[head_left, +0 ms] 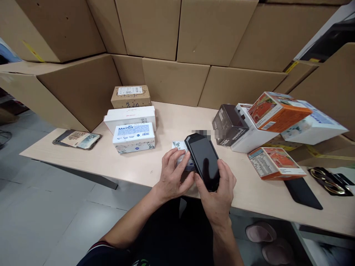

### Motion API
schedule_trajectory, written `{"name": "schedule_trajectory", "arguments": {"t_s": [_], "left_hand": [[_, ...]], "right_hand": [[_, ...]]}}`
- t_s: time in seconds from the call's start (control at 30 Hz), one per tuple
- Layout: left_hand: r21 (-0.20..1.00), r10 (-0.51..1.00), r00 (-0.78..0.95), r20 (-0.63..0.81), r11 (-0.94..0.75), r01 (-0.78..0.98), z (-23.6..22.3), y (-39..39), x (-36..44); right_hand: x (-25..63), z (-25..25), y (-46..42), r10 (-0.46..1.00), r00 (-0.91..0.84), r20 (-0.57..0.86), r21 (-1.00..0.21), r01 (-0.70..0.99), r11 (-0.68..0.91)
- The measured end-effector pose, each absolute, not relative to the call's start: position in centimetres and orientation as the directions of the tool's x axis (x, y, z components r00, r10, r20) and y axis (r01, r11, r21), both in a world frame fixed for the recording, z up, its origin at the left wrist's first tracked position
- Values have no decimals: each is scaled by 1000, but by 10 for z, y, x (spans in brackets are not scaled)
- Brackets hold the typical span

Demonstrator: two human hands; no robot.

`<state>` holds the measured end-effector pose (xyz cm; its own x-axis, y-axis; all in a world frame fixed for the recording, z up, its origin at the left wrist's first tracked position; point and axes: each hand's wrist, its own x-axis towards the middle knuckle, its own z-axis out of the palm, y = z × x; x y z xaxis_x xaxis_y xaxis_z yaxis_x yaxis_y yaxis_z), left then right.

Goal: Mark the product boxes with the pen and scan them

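My right hand point(219, 195) grips the lower end of a black smartphone point(203, 159), with the thumb on its left edge and fingers along the right. The phone is tilted over the table, its screen dark and facing up. Just left of it, my left hand point(173, 175) is curled over a small white tissue pack point(190, 165) with a leaf print. Its fingertips rest on the pack, and the thumb lies close to the phone's lower edge. Hand and phone hide much of this pack.
At left stand a Manhua tissue pack point(134, 138), a white box point(124, 114) and a brown carton point(130, 96). A phone point(77, 139) lies farther left. At right are a dark box point(229, 123), orange boxes point(277, 162), a black flat item point(303, 194) and sunglasses point(330, 181). Cardboard boxes point(177, 81) wall the back.
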<state>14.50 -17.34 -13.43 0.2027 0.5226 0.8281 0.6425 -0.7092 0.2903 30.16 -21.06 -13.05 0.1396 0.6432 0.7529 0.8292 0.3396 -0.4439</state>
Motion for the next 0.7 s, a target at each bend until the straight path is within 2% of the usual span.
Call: {"name": "schedule_trajectory", "arguments": {"t_s": [0.43, 0.7], "left_hand": [[418, 571, 172, 803, -744, 521, -131, -173, 141], [422, 581, 171, 796, -734, 532, -130, -173, 141]], "right_hand": [[306, -131, -212, 678, 156, 718, -494, 800, 340], [308, -130, -212, 683, 139, 717, -486, 802, 347]]}}
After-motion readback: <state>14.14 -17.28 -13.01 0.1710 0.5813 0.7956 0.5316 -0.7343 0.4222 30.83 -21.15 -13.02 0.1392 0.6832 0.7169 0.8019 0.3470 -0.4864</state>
